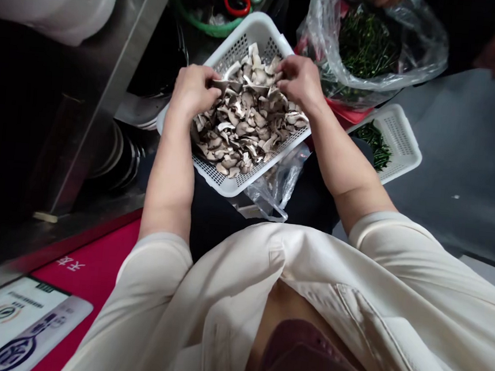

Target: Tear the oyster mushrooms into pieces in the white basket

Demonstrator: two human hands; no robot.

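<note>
Grey-brown mushroom pieces (244,126) heaped in white basket (228,191).

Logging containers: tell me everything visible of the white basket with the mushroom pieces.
The white basket looks plastic: roughly rectangular, rounded corners, solid rim, perforated walls. It lies open side up, set diagonally before the person. Mushroom pieces fill much of it, hiding most of its floor. The left hand and right hand reach over its rim to them; whether either touches the rim is unclear. Its support is hidden.

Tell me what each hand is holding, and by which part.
The left hand pinches a mushroom piece by its left end. The right hand is at the mushrooms; whether it grips one cannot be told.
</note>
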